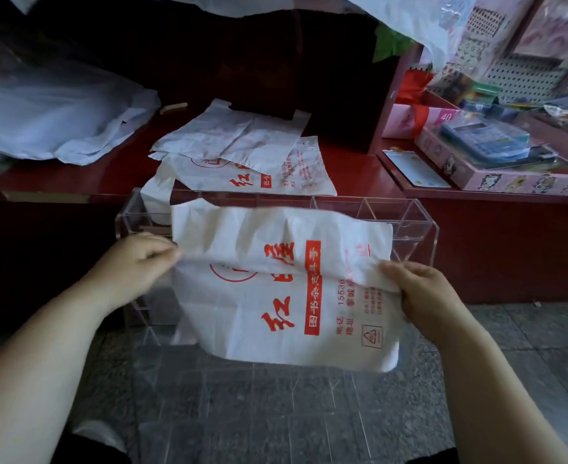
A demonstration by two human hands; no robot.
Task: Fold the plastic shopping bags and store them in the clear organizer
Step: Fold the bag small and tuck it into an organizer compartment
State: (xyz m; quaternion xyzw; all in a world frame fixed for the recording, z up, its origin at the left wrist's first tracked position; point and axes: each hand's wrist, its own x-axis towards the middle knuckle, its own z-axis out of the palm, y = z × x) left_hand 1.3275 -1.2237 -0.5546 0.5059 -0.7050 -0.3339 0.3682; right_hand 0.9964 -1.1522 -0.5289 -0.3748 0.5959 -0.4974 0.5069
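Note:
A white plastic bag with red print (275,289) hangs folded over between my two hands, just above the clear organizer (419,226). My left hand (138,259) pinches the fold at the bag's left edge. My right hand (423,293) grips the fold at the right edge. The bag's upper part is doubled over toward me and its lower part hangs down. The organizer has clear dividers, and a white bag (153,202) sits in its far left compartment. More white printed bags (242,155) lie flat on the red counter (352,175) behind it.
A heap of pale plastic bags (51,115) lies on the counter at the left. At the right are a pink box (496,169) with a calculator (486,139) on it, and shelves of small goods. Grey stone floor (275,413) lies below.

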